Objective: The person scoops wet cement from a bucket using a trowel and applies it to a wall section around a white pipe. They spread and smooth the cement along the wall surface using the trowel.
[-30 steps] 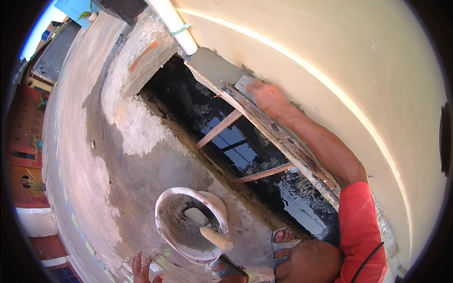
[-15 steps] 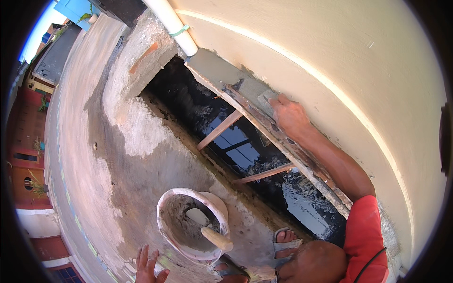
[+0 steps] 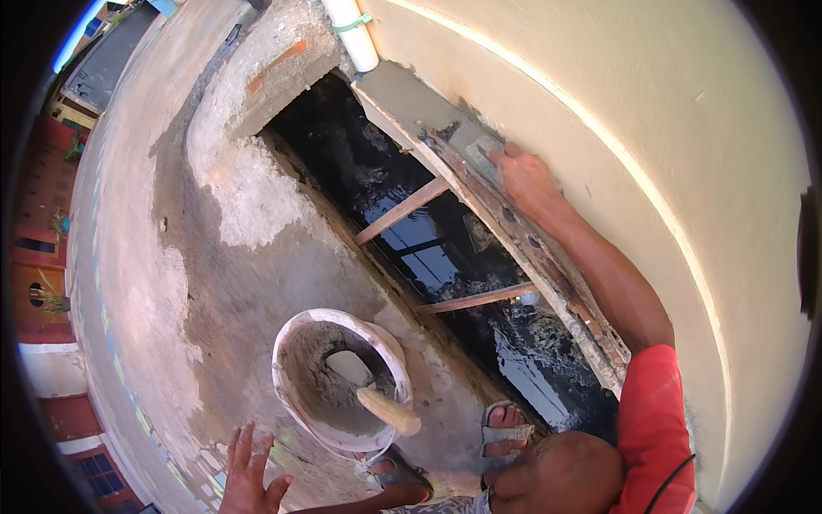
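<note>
My right hand point(image 3: 524, 178) reaches out over the ledge along the wall. Its fingers close on a small flat grey piece point(image 3: 482, 152), which lies against the wet grey mortar point(image 3: 411, 96); whether this is a float or a scrap of board I cannot make out. A rough wooden board point(image 3: 505, 231) edges that mortar strip. Low on the left, my left hand point(image 3: 248, 478) hangs with fingers spread and nothing in it. Near it stands a pale bucket point(image 3: 281, 377) of grey mortar, a trowel point(image 3: 387, 409) with a wooden handle resting inside.
Between the ledge and the concrete ground point(image 3: 257, 317) runs an open drain point(image 3: 428, 257) with dark water. Two wooden struts point(image 3: 402, 210) cross it. A white pipe point(image 3: 353, 34) comes down at the wall point(image 3: 599, 60). My sandalled foot point(image 3: 507, 428) is by the drain's edge.
The view has shifted a little. My right hand stays on the mortar strip with the flat piece, and my left hand remains spread beside the bucket.
</note>
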Available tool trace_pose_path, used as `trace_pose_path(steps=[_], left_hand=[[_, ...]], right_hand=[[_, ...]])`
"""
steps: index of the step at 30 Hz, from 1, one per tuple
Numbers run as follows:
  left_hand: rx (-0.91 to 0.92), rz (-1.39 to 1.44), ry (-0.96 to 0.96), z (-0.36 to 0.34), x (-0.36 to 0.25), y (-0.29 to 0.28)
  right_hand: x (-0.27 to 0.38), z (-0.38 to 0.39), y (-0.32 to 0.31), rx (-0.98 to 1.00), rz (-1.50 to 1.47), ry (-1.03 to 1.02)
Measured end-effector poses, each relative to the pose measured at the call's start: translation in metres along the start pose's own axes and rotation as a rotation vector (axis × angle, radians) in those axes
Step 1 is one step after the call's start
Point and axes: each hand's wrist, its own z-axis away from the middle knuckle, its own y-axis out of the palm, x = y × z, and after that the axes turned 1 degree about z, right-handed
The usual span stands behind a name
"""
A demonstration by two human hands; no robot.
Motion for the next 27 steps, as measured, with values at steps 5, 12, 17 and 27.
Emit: trace_pose_path(steps=[5, 12, 17, 27], left_hand=[[-0.003, 0.015, 0.103, -0.007, -0.001, -0.008], [-0.039, 0.027, 0.115, -0.034, 0.007, -0.013], [0.005, 0.099, -0.071, -0.049, 0.03, -0.02], [0.18, 0.881, -0.396, -0.102, 0.071, 0.047]], right_hand=[[-0.016, 0.065, -0.019, -0.083, -0.035, 0.059], [-0.023, 0.16, -0.05, -0.042, -0.009, 0.171], [-0.028, 0.24, -0.075, -0.033, -0.019, 0.278], [-0.018, 0.212, -0.071, -0.134, -0.027, 0.228]])
